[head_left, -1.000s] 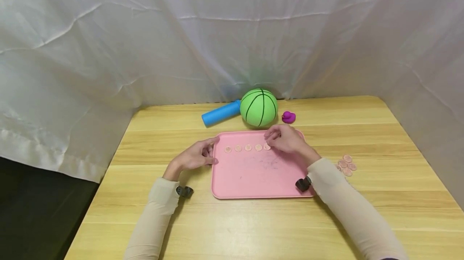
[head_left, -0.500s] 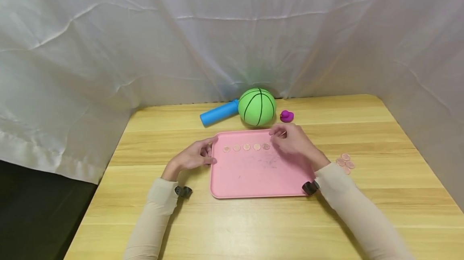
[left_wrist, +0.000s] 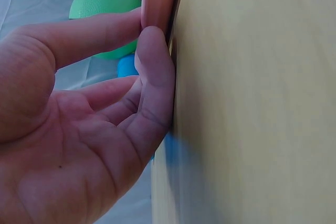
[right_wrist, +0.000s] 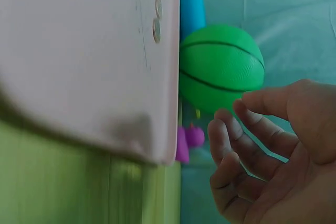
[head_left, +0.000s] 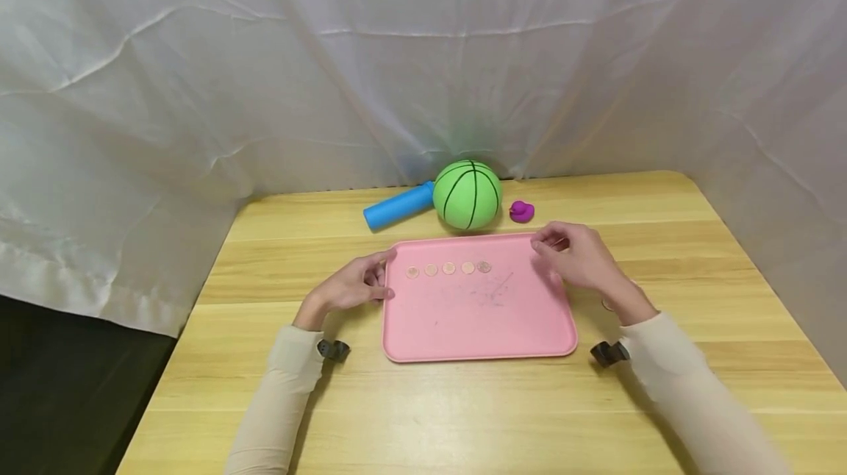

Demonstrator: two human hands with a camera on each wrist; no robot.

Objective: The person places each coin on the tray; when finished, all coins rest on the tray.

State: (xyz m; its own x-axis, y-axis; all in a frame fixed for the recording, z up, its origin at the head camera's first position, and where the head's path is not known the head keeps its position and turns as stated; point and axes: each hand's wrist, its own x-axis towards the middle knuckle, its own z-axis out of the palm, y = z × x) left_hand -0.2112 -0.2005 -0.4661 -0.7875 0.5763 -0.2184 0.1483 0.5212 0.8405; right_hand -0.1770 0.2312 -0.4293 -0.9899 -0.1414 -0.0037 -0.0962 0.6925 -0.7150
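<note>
A pink tray (head_left: pixel 476 328) lies on the table, with several copper-coloured coins (head_left: pixel 449 268) in a row near its far side. My left hand (head_left: pixel 351 285) holds the tray's left rim; in the left wrist view the thumb (left_wrist: pixel 105 32) is at the rim and the curled fingers lie against its outer side. Above the tray's far right corner hovers my right hand (head_left: pixel 574 254). Its fingers are loosely bent with nothing between them, as the right wrist view shows.
Behind the tray sit a green ball (head_left: pixel 467 195), a blue cylinder (head_left: pixel 398 206) and a purple rubber duck (head_left: pixel 521 212). A coin (head_left: pixel 606 305) shows beside my right wrist, which hides most of the loose pile. Pale curtains rise behind the table.
My right hand has left the coin at the row's right end and moved rightward to the tray's right corner. My left hand has stayed on the rim.
</note>
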